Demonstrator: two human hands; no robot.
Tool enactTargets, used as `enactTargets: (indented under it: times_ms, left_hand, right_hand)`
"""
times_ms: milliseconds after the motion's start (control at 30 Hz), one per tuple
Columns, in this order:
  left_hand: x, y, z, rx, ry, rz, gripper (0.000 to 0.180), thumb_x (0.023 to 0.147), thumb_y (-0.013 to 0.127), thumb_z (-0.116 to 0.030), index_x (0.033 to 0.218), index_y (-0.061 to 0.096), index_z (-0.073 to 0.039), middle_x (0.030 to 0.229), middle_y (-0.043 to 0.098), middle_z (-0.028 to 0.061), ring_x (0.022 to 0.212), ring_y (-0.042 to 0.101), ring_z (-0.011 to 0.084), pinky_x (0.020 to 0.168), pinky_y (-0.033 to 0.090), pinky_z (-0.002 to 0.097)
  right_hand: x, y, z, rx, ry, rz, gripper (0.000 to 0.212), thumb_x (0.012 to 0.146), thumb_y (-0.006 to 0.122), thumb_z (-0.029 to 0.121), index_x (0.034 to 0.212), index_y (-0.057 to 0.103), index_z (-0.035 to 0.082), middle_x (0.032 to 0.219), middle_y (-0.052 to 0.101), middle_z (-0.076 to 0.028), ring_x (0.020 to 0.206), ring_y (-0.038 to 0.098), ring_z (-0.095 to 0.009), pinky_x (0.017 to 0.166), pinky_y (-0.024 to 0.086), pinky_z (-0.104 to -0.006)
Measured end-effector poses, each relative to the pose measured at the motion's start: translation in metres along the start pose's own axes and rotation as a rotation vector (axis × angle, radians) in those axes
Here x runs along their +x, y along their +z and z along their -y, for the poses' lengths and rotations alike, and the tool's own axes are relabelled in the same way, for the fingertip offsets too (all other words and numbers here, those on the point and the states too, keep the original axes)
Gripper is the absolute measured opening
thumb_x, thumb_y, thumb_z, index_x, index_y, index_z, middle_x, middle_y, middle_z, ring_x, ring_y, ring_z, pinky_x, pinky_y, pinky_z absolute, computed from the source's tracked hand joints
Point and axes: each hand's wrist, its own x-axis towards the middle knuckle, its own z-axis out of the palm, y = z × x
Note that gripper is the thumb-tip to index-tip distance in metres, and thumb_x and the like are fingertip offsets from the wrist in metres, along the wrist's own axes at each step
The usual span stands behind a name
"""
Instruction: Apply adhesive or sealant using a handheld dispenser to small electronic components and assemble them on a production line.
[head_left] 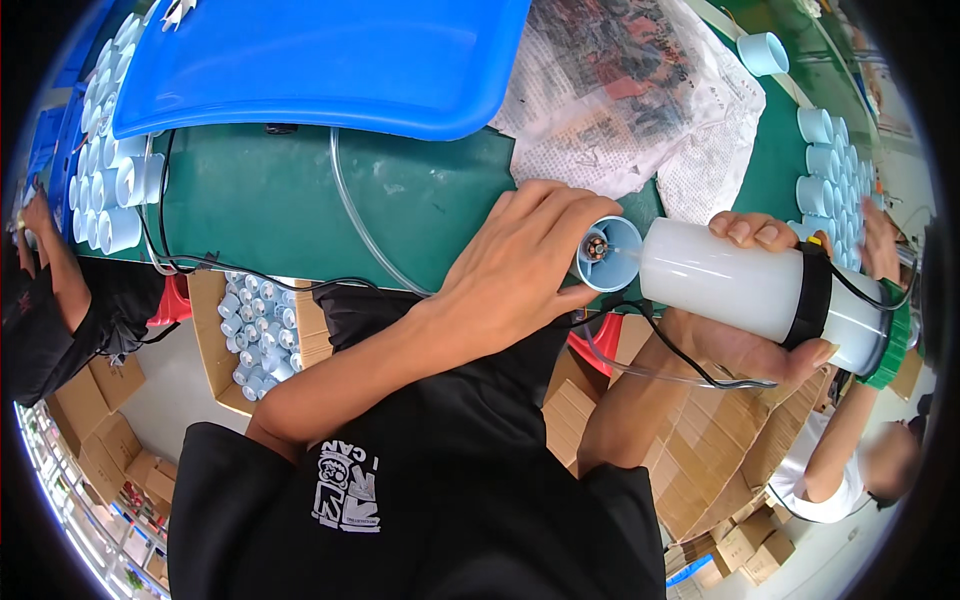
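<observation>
In my left hand (525,240) is a light blue plastic cup (619,262), its fingers wrapped round the side. The cup lies tipped with its mouth toward the right, and a round dark part with copper-coloured spots shows inside. My right hand (750,290) grips a thick white dispensing cylinder (715,277) with black bands and a green end cap (890,335). A thin nozzle at the cylinder's left end reaches into the cup. Whether its tip touches the inner part I cannot tell. Both hands are over the front edge of the green table (430,190).
A blue tray (320,70) and printed paper (620,90) lie on the table. Blue cups stand in groups at the left (105,190) and right (830,180). A clear tube (345,185) crosses the tabletop. Below is a cardboard box (215,350) of cups. Other people work at both sides.
</observation>
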Motion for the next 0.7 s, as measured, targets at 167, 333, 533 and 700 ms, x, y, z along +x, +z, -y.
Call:
enactTargets:
  times_ms: [167, 333, 533, 700]
  left_hand:
    - [-0.001, 0.000, 0.001, 0.007, 0.008, -0.005, 0.063, 0.061, 0.079, -0.005, 0.118, 0.052, -0.007, 0.115, 0.058, 0.0082, 0.109, 0.051, 0.0294, 0.094, 0.040, 0.0396]
    - [-0.001, 0.000, 0.002, 0.010, 0.008, -0.011, 0.064, 0.060, 0.079, -0.005, 0.118, 0.052, -0.007, 0.115, 0.058, 0.0077, 0.108, 0.052, 0.0291, 0.094, 0.041, 0.0391]
    - [-0.001, 0.001, 0.001, -0.008, 0.012, -0.029, 0.064, 0.060, 0.080, -0.004, 0.118, 0.052, -0.008, 0.115, 0.058, 0.0069, 0.108, 0.051, 0.0289, 0.093, 0.041, 0.0386]
    - [-0.001, 0.001, 0.002, -0.035, 0.012, -0.031, 0.061, 0.063, 0.079, -0.006, 0.118, 0.052, -0.008, 0.115, 0.057, 0.0067, 0.109, 0.051, 0.0290, 0.093, 0.041, 0.0390]
  right_hand:
    - [-0.002, -0.002, 0.001, -0.025, -0.013, 0.006, 0.085, 0.075, 0.050, 0.072, 0.131, 0.041, 0.009, 0.089, 0.056, -0.017, 0.073, 0.056, -0.030, 0.063, 0.048, -0.0458]
    - [-0.008, -0.001, 0.000, -0.044, -0.094, 0.079, 0.089, 0.075, 0.052, 0.074, 0.133, 0.038, 0.008, 0.090, 0.055, -0.019, 0.073, 0.056, -0.031, 0.063, 0.049, -0.0470]
    - [-0.012, 0.015, 0.001, -0.123, -0.242, 0.195, 0.106, 0.072, 0.057, 0.076, 0.138, 0.022, 0.001, 0.091, 0.054, -0.022, 0.072, 0.057, -0.034, 0.060, 0.052, -0.0476]
    - [-0.011, 0.011, 0.003, -0.186, -0.259, 0.258, 0.107, 0.072, 0.057, 0.077, 0.138, 0.022, 0.000, 0.092, 0.054, -0.023, 0.071, 0.058, -0.033, 0.062, 0.053, -0.0470]
